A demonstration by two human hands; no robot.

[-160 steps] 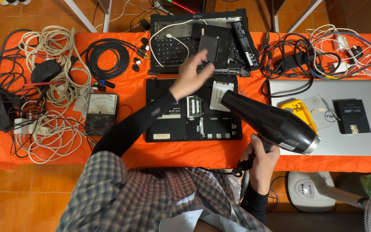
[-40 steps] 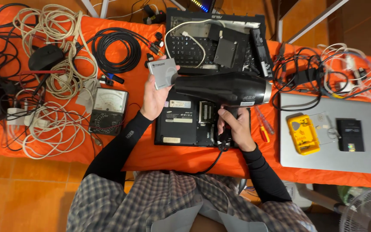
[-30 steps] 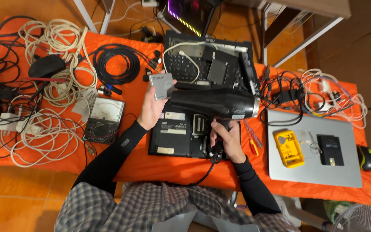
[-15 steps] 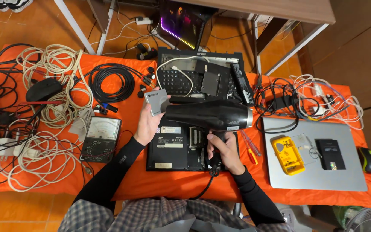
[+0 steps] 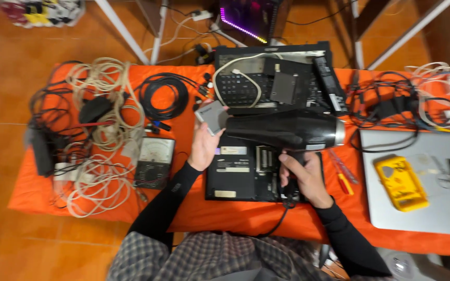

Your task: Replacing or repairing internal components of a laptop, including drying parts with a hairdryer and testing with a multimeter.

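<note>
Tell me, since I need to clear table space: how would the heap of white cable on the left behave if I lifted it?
The white cable heap would probably be floppy, sagging and trailing loops. Its loops overlap the black cables, so it would likely snag and drag them. It lies by the analog meter, which may shift.

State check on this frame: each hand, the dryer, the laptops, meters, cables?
Left hand: holds small grey part at dryer nozzle.
Right hand: grips hair dryer by the handle; on or off, cannot tell.
Black laptop: bottom cover off, internals exposed.
Rear laptop: dismantled, parts on keyboard.
Silver laptop: lid closed.
Analog meter: lying flat.
Black cable: coiled.
</note>
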